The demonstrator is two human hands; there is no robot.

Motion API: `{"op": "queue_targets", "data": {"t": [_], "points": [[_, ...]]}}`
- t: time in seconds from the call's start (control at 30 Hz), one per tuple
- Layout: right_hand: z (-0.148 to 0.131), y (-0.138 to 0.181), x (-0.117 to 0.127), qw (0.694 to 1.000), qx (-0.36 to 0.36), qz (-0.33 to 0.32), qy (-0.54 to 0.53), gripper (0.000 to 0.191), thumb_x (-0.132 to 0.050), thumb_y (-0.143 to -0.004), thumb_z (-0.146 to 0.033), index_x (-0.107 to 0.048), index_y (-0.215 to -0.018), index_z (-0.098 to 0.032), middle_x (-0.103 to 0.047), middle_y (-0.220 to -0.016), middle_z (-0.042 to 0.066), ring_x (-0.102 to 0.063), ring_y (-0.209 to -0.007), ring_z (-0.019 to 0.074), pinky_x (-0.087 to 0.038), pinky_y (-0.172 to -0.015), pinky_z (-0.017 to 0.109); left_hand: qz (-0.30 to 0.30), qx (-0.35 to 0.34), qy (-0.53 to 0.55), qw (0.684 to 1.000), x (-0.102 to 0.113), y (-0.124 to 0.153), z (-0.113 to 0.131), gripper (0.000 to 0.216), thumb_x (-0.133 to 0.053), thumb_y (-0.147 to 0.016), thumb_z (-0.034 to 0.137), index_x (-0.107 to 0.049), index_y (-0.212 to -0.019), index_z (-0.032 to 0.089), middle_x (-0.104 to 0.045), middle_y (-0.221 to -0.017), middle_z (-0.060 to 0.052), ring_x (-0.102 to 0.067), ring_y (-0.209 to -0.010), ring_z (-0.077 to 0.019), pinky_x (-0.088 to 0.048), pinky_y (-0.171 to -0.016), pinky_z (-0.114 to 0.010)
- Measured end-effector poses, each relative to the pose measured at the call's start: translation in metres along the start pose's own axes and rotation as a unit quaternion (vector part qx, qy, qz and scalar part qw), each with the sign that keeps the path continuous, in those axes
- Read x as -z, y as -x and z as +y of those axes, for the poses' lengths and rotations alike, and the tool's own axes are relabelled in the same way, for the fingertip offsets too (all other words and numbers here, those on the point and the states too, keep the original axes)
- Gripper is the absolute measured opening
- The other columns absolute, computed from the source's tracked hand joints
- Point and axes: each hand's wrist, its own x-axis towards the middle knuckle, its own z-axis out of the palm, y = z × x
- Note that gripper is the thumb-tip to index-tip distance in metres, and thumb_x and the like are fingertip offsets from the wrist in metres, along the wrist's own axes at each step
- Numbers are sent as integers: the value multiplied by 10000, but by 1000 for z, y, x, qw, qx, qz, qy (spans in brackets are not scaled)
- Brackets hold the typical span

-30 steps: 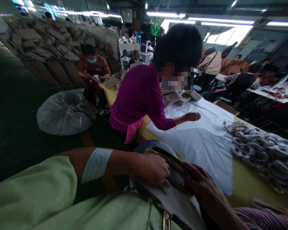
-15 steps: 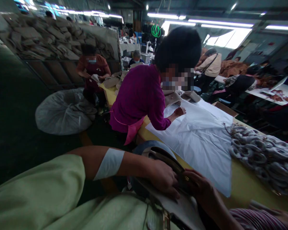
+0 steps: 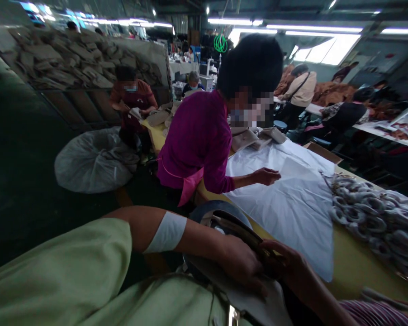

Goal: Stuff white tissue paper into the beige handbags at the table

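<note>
A beige handbag with a dark inside edge lies tilted at my lap, against the yellow table's edge. My left hand reaches over it from the left, its bent fingers closed on the bag near its opening; the fingertips are partly hidden in shadow. On the far side, my right hand grips the bag's upper edge, thumb and fingers wrapped round it. Below my hands, a metal buckle shines. A round grey-blue stool-like shape shows behind the bag.
White plastic sheeting covers part of the yellow table. Wrapped ring-shaped bundles are heaped at right. A co-worker in purple leans over the table. A striped sleeve is at lower right; a stuffed clear sack stands on the floor.
My left hand has shifted slightly right and down along the bag, and the bag has tipped a little. The purple-clad co-worker's hand has moved right over the white sheeting.
</note>
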Motion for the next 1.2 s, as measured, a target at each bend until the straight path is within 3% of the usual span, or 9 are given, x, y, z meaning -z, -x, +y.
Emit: {"op": "queue_targets", "data": {"t": [0.23, 0.43, 0.57, 0.7, 0.77, 0.83, 0.9, 1.1, 1.2], "points": [[12, 1, 3, 999, 4, 17, 30, 317, -655, -813, -413, -820, -1005, -221, -807, -1086, 108, -768, -977, 272, -621, -845, 342, 0, 144, -138, 980, 0, 53, -19, 515, -520, -1048, 555, -832, -944, 159, -792, -859, -135, -771, -881, -293, -453, -614, -327], [16, -4, 6, 1000, -7, -19, -7, 334, -643, -838, -416, -802, -1051, -215, -786, -1169, 113, -761, -945, 260, -618, -806, 340, 118, 153, -204, 960, -16, 60, -27, 481, -629, -990, 568, -811, -809, 161, -772, -776, -128, -740, -796, -267, -426, -643, -336], [16, -6, 3, 1000, 14, -23, -2, 291, -664, -838, -382, -802, -1041, -227, -786, -1120, 95, -739, -1007, 260, -596, -863, 340, 117, 141, -207, 961, -14, 69, -27, 415, -727, -935, 521, -785, -702, 183, -735, -662, -113, -710, -687, -268, -430, -634, -341], [13, -6, 0, 998, 26, -40, -48, 263, -709, -825, -382, -805, -1018, -233, -762, -1201, 111, -723, -1085, 274, -580, -873, 337, 235, 112, -88, 961, -1, 67, -30, 275, -672, -995, 381, -770, -1134, 165, -787, -1077, -123, -733, -1001, -262, -538, -879, -368], [13, -7, 3, 994, 22, -54, -89, 271, -773, -785, -388, -811, -1001, -229, -741, -1255, 122, -718, -1105, 279, -580, -858, 333, 279, 149, -27, 948, 0, 61, -38, 611, -757, -926, 377, -577, -1459, 140, -644, -1437, -159, -612, -1310, -293, -468, -1111, -416], [18, -12, 13, 983, 15, -95, -157, 302, -843, -746, -430, -813, -960, -218, -744, -1251, 126, -716, -1117, 285, -580, -884, 347, 230, 199, 6, 952, -4, 54, -49, 694, -798, -858, 279, -544, -1489, 142, -607, -1486, -152, -574, -1359, -306, -435, -1160, -431], [31, -21, 28, 968, -7, -113, -223, 369, -856, -756, -510, -815, -958, -204, -783, -1147, 123, -735, -1052, 262, -578, -910, 360, 168, 235, 31, 957, -8, 48, -59, 440, -736, -860, 175, -693, -1297, 180, -723, -1306, -95, -654, -1230, -272, -488, -1085, -384], [144, -75, 88, 901, -190, 219, -321, 644, -944, -497, -621, -784, -887, -135, -804, -931, 127, -738, -792, 223, -606, -734, 328, 171, 278, 60, 944, -9, 44, -62, 342, -634, -837, 111, -759, -1131, 232, -765, -1128, -36, -689, -1106, -232, -504, -1003, -326], [215, -95, 123, 854, -243, 343, -306, 572, -898, -566, -619, -713, -864, -166, -770, -830, 71, -709, -734, 184, -605, -687, 309, 188, 299, 76, 932, -16, 49, -60, 420, -571, -814, 77, -759, -1151, 244, -762, -1141, -31, -687, -1099, -217, -494, -997, -307]]}}
